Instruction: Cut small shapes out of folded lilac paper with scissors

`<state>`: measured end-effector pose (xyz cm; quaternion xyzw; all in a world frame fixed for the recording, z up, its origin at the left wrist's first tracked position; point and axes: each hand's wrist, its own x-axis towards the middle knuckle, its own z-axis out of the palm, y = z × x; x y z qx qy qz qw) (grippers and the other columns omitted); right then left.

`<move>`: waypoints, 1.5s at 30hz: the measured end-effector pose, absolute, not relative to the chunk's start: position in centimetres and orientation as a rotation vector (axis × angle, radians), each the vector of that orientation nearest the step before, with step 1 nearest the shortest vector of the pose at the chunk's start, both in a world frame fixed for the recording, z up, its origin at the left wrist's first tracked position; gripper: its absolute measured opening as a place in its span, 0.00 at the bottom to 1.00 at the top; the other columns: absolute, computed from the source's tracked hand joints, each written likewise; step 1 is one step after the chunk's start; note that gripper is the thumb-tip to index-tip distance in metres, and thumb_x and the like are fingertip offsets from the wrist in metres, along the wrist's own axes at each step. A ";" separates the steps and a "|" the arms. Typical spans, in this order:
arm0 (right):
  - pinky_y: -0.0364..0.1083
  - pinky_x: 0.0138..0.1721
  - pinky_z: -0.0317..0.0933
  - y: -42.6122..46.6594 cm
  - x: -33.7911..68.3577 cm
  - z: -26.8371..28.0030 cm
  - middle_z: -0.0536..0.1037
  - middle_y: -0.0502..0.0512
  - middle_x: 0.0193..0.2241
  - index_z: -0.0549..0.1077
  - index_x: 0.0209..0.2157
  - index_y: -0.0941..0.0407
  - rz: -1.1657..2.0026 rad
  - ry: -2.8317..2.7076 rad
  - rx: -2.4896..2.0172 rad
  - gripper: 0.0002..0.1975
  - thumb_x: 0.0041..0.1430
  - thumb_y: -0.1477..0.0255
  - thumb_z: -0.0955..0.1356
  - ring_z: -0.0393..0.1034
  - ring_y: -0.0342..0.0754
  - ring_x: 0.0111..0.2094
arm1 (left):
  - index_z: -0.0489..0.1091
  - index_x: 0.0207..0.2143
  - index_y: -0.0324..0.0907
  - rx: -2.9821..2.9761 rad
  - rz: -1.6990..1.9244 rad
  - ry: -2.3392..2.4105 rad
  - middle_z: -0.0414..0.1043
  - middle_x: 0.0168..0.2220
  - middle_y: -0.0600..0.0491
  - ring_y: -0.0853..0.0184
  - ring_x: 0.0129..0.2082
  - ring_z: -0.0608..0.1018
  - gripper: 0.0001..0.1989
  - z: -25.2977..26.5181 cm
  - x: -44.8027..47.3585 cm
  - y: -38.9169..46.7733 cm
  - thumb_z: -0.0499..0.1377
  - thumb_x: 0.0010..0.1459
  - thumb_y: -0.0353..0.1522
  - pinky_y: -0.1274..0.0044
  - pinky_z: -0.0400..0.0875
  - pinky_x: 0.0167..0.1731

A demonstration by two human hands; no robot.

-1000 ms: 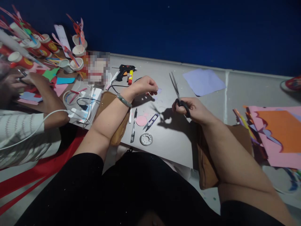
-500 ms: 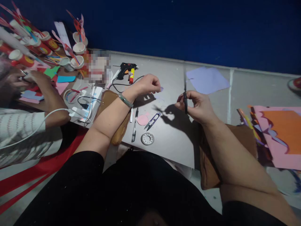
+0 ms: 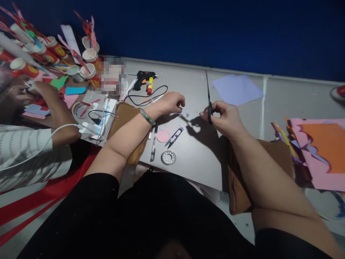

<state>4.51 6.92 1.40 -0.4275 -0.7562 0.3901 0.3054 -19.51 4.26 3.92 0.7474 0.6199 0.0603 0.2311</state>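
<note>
My right hand (image 3: 226,117) is closed round the handles of a pair of black scissors (image 3: 209,102), whose blades point up and away from me. To its left, my left hand (image 3: 172,103) is low over the table with curled fingers; whatever is between the fingertips is hidden or too small to make out. A tiny purple paper scrap (image 3: 187,114) shows just right of those fingertips. Nearer to me lie a pink paper disc (image 3: 163,136), purple thread snips (image 3: 175,137), a pen (image 3: 153,144) and a white tape roll (image 3: 168,157).
Purple paper sheets (image 3: 237,89) lie at the back right. A black glue gun (image 3: 144,78) and a glue stick (image 3: 150,86) are at the back. Brown cushions (image 3: 275,154) lie under my forearms. At the left, a co-worker's arm (image 3: 55,108) is among coloured paper and cups.
My left hand has come down and nearer to me; the purple piece that showed at its fingertips is no longer plainly there. The scissors have shifted slightly left with my right hand.
</note>
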 end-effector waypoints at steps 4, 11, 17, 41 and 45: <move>0.51 0.34 0.64 6.9 4.4 1.5 0.74 0.50 0.23 0.68 0.22 0.51 0.907 -2.037 -1.155 0.19 0.46 0.61 0.80 0.70 0.50 0.29 | 0.79 0.49 0.34 2.195 0.051 1.682 0.76 0.54 0.39 0.56 0.56 0.76 0.16 2.9 -17.7 4.2 0.58 0.61 0.25 0.69 0.68 0.59; 0.51 0.35 0.66 7.8 4.5 0.6 0.73 0.49 0.23 0.67 0.23 0.51 0.932 -1.827 -1.103 0.22 0.48 0.56 0.80 0.67 0.48 0.28 | 0.79 0.47 0.36 2.150 0.244 1.317 0.76 0.53 0.41 0.58 0.56 0.77 0.14 4.3 -16.5 2.4 0.56 0.66 0.29 0.68 0.70 0.62; 0.50 0.35 0.66 8.6 4.7 0.1 0.72 0.48 0.23 0.68 0.24 0.52 1.075 -1.694 -1.096 0.21 0.51 0.56 0.79 0.67 0.46 0.27 | 0.77 0.60 0.48 1.651 0.026 0.383 0.79 0.57 0.51 0.61 0.53 0.82 0.34 6.1 -15.5 0.6 0.73 0.49 0.33 0.74 0.76 0.53; 0.53 0.43 0.71 7.8 4.2 0.7 0.81 0.55 0.34 0.75 0.33 0.52 1.206 -1.885 -1.099 0.17 0.55 0.54 0.76 0.75 0.52 0.37 | 0.74 0.57 0.32 2.031 -0.024 2.011 0.76 0.58 0.34 0.53 0.57 0.77 0.22 4.5 -19.4 3.5 0.56 0.61 0.24 0.65 0.70 0.58; 0.59 0.56 0.70 6.8 3.2 0.9 0.83 0.58 0.47 0.77 0.42 0.50 1.414 -2.056 -0.944 0.18 0.54 0.56 0.78 0.77 0.58 0.50 | 0.75 0.54 0.34 2.059 -0.065 1.932 0.77 0.55 0.37 0.54 0.55 0.78 0.19 3.9 -19.5 3.3 0.61 0.61 0.31 0.69 0.71 0.54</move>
